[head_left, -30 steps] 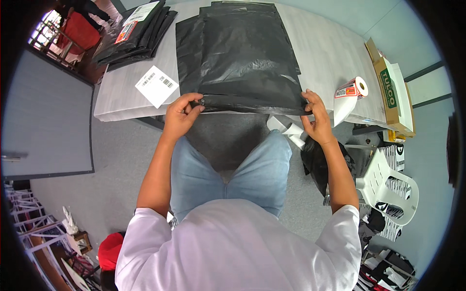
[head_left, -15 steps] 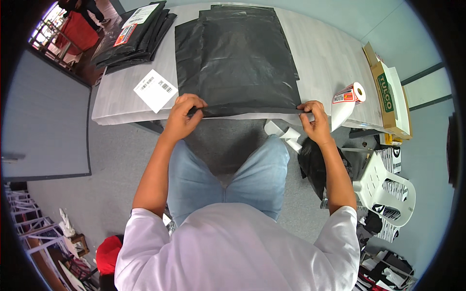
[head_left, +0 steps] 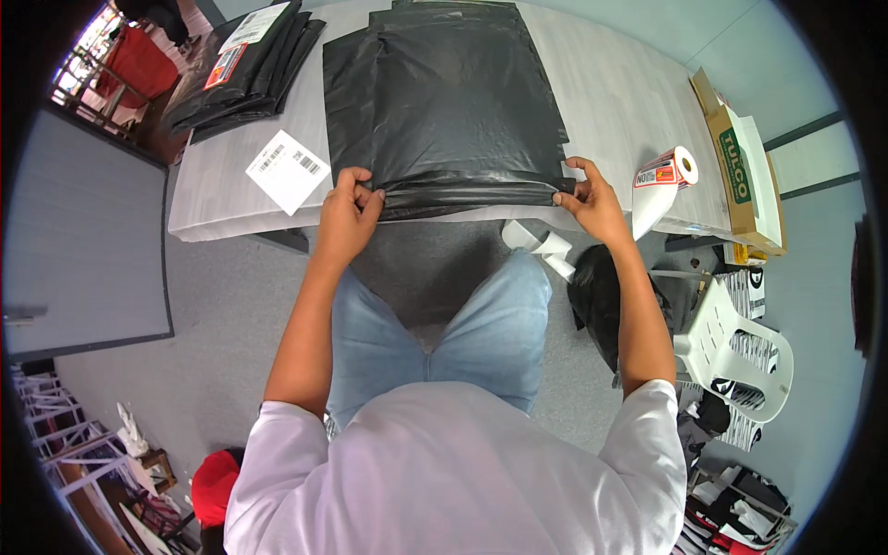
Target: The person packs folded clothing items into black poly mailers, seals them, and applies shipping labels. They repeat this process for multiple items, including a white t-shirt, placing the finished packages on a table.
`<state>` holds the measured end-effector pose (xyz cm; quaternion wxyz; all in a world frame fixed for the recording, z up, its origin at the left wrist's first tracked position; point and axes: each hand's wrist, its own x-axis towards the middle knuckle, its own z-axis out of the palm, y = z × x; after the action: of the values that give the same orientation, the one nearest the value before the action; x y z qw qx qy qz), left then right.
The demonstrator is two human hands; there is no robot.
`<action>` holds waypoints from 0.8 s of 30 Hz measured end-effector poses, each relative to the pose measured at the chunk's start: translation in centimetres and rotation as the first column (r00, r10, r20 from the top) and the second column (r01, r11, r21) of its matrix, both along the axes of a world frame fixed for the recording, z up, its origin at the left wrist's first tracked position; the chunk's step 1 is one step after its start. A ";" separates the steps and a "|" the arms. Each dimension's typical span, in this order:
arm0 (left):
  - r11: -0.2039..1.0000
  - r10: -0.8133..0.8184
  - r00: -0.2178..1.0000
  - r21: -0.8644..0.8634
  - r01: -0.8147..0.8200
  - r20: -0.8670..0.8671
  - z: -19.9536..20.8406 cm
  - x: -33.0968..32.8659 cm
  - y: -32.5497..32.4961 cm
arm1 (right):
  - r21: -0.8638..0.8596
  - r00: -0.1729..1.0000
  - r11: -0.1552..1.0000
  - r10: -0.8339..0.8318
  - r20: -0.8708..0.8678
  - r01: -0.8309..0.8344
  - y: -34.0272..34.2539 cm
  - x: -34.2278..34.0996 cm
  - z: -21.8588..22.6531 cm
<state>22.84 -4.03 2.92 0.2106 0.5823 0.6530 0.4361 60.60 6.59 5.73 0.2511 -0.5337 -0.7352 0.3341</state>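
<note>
A large black plastic mailer bag [head_left: 453, 102] lies flat on the grey table [head_left: 610, 83] in front of me, on top of other black bags whose edges show at the far side. Its near end is folded into a band along the table's front edge. My left hand [head_left: 351, 211] pinches the left corner of that fold between thumb and fingers. At the right corner, my right hand [head_left: 592, 202] pinches the same fold. To the left of the bag lies a white printed label sheet [head_left: 288, 173].
Several filled black packages [head_left: 250, 79] are stacked at the back left. A roll of stickers [head_left: 668, 169] stands at the right, its strip hanging off the edge. A cardboard box [head_left: 740, 166] is at the far right. On the floor are a white plastic chair [head_left: 731, 347] and a black bag [head_left: 597, 296].
The near edge of the mailer has been turned over, and a wider creased band now shows. My right hand has moved slightly up and left; both hands keep hold of the corners.
</note>
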 end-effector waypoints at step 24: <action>0.964 0.255 0.870 0.036 -0.265 -0.422 0.8 0.8 1.4 | -0.104 0.953 0.973 -0.173 0.248 0.204 3.2 -0.8 0.0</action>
<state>23.69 -2.61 3.71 0.0102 0.5674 0.7603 0.3160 59.78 9.83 5.77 0.1573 -0.6527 -0.6825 0.2889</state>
